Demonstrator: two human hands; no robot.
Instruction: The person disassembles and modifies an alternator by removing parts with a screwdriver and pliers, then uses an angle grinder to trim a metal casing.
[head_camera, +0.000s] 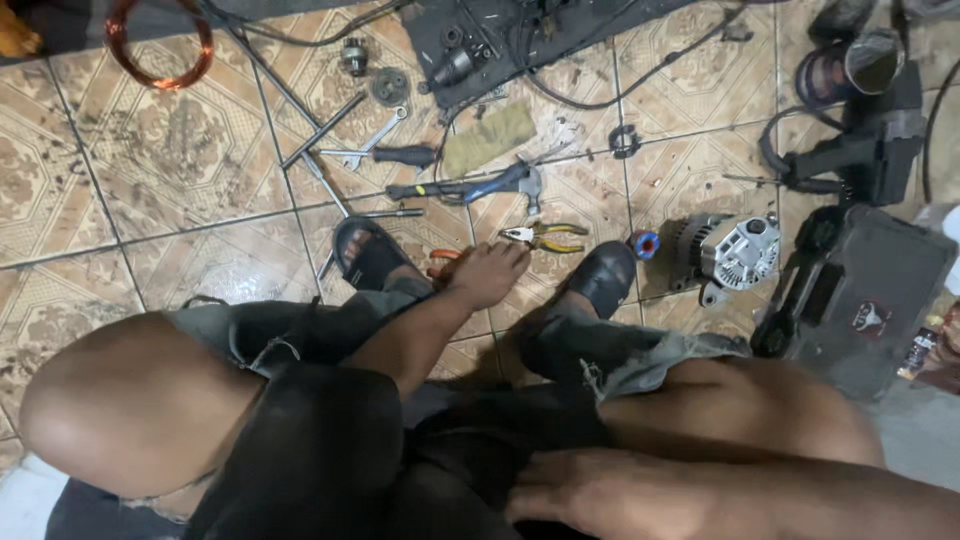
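Orange rubber handles of a small tool (445, 257) are being touched by the left hand (487, 272), its fingers curled loosely down onto the patterned ceramic floor tiles (150, 160) between two dark sandalled feet; whether they are pinching it cannot be told. Yellow-handled steel pliers (545, 237) are lying just beside the fingertips. The right hand (600, 495) is being rested flat, fingers spread, on dark cloth. A ribbed cast-metal alternator (730, 255) is sitting nearby.
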